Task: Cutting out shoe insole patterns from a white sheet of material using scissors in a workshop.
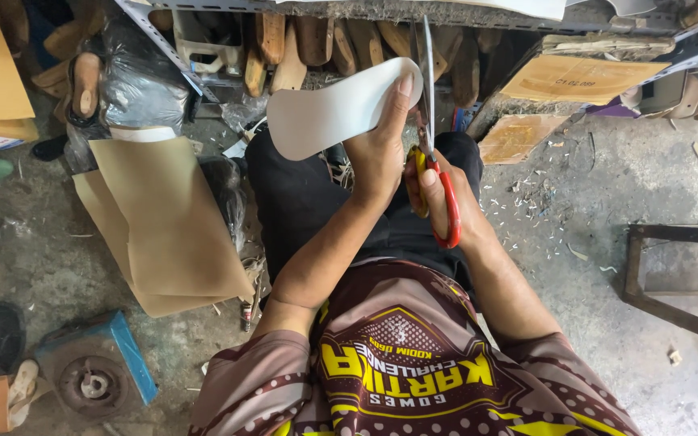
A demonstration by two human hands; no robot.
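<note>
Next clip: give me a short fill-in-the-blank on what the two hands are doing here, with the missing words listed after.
1. The left hand holds a flat white sole-shaped cutout of the colour ____.
2. The right hand grips a pair of ____ with red handles.
3. The scissors point their blades ____ from the person's body.
4. Sheets of tan card lie on the floor on the person's ____ side.

Missing words: white; scissors; away; left

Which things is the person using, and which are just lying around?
Using:
left hand holding the white sole
right hand working the scissors

Lying around:
brown card sheets
wooden stool
black bag
scraps
</note>
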